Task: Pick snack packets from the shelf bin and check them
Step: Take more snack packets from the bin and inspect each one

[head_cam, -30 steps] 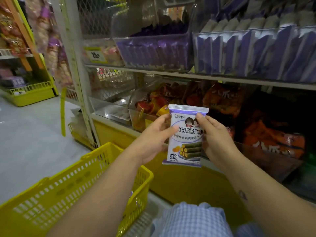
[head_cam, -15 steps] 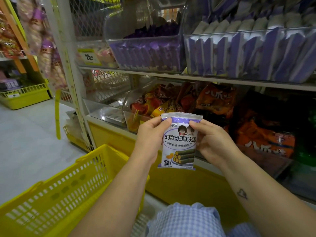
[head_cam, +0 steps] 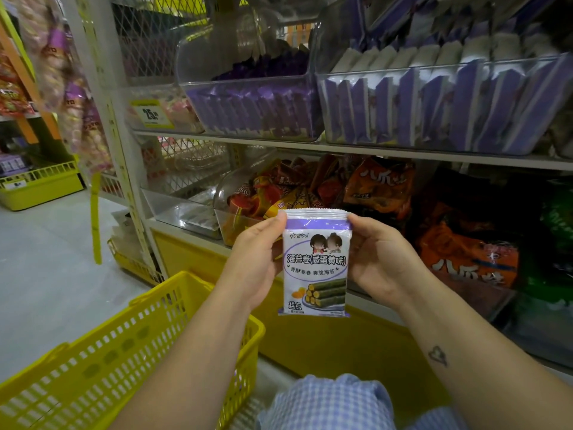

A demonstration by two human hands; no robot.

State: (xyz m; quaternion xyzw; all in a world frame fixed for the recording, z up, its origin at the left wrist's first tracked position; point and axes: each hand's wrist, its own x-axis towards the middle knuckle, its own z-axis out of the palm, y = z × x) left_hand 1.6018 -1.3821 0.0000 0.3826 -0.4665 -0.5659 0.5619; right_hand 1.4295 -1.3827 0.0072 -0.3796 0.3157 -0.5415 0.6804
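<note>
We hold one snack packet point(head_cam: 316, 262) upright between both hands, seen from the head camera.

The packet is white, with a purple band under its crimped top seal. It shows two cartoon figures, purple Chinese print and, near the bottom, a picture of dark green rolls with yellow centres. Its printed face is turned to us. Our left hand point(head_cam: 254, 259) grips the left edge, thumb tip on the top left corner and fingers hidden behind. Our right hand point(head_cam: 378, 259) grips the right edge, thumb at the top right corner. The lower part of the packet hangs free of both hands. It sits in front of the orange bags point(head_cam: 471, 262) on the lower shelf, below the clear bin point(head_cam: 434, 68) of purple-and-white packets, and up and to the right of the yellow basket point(head_cam: 133, 346).
</note>
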